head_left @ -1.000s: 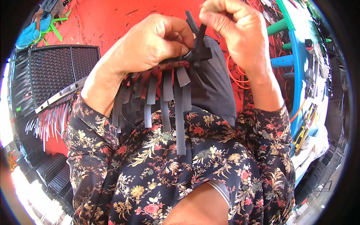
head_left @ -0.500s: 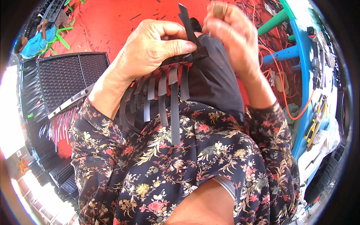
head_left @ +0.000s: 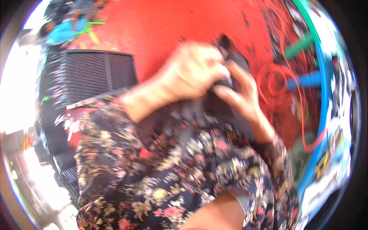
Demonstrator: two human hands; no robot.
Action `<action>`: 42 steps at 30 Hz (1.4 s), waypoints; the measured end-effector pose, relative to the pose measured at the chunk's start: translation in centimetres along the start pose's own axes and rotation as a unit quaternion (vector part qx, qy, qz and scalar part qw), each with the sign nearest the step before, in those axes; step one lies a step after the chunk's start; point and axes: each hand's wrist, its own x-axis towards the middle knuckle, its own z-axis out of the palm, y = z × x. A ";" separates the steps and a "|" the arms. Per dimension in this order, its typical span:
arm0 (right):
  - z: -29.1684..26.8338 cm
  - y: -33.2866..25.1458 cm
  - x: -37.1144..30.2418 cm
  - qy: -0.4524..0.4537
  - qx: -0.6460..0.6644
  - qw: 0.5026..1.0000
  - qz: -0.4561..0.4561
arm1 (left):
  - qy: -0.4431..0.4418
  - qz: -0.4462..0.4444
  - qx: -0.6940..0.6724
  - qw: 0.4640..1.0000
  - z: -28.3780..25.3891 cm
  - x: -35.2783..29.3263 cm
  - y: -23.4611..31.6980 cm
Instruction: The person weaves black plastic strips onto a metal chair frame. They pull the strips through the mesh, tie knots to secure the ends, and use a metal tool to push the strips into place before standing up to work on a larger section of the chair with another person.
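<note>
Above my lap, my left hand (head_left: 193, 71) is closed with its fingers at a dark piece made of flat black strips (head_left: 186, 109). My right hand (head_left: 245, 92) meets it from the right, its thumb and fingers pinching the same piece at its right end. Both hands are smeared by motion, so the exact grip and the strip ends between the fingers are hard to make out. Loose strip ends hang down below my left wrist, blurred over my flowered shirt.
A black woven panel (head_left: 92, 73) with loose strips stands to the left. Farther off is a person in blue (head_left: 67, 32). On the right, an orange-red hose (head_left: 270, 86) lies coiled on the red floor (head_left: 153, 23), beside a blue-edged table (head_left: 327, 76) with tools.
My right hand has come down to join my left at the strips. The whole view has shifted, with the surroundings now farther right and lower and blurred.
</note>
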 end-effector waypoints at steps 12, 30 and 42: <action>-0.8 -2.3 1.7 -0.001 0.308 0.932 0.189 | 0.081 -0.026 -0.088 0.992 2.0 -0.7 -1.7; -1.9 -1.5 1.5 0.019 0.321 0.927 0.196 | 0.092 -0.079 -0.075 0.990 1.8 -0.1 -1.0; -0.4 -1.4 0.6 0.098 0.252 0.952 0.143 | 0.012 -0.103 -0.120 0.987 1.2 0.3 -1.1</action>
